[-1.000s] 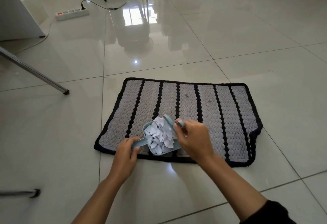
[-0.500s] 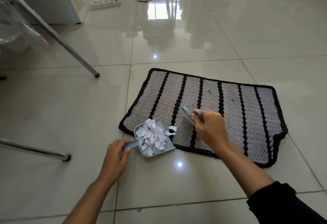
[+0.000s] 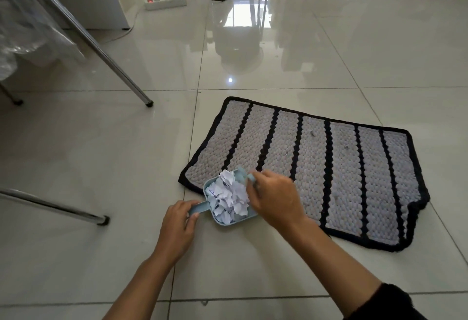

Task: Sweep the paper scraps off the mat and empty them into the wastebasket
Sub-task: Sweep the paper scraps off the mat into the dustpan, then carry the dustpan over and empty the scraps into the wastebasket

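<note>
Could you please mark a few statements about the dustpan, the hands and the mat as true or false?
1. The left hand holds the dustpan by its handle. True.
2. The dustpan is empty. False: paper scraps are heaped in it.
3. The right hand holds a small brush at the pan's mouth. True.
4. The mat is plain white. False: it is grey with black stripes and a black border.
5. The wastebasket stands on the mat. False: no wastebasket is in view.
</note>
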`<state>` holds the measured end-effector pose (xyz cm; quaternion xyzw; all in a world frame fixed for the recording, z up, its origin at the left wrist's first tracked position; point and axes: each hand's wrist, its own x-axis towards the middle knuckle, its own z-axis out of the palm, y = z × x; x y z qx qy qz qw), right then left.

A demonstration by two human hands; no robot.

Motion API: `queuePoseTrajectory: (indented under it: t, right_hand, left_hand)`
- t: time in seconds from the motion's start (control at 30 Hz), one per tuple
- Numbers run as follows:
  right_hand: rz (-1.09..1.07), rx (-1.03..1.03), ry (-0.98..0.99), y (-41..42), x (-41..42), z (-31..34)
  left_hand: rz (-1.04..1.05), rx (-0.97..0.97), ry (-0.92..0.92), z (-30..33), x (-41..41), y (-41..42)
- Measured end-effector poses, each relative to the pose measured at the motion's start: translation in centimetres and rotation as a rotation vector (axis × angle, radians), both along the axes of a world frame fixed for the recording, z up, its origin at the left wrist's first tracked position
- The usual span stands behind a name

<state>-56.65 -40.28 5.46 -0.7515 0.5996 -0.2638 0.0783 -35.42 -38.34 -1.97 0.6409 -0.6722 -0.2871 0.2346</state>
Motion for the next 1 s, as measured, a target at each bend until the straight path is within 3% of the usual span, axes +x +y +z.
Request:
queuePoseTrajectory:
  t: [0.13, 0.5, 1.0]
  right_hand:
    - [-0.063, -0.012, 0.067, -0.8, -1.2, -0.6]
    - [0.093, -0.007, 0.037, 2.9, 1.9, -3.0]
    - [0.365, -0.118, 0.059, 5.7, 8.9, 2.0]
  left_hand:
    - [0.001, -0.025, 0.015, 0.1, 0.3, 0.1]
    - [0.045, -0.078, 0.053, 0.5, 0.3, 0.7]
    - [0.336, -0.196, 0.054, 6.4, 7.0, 8.4]
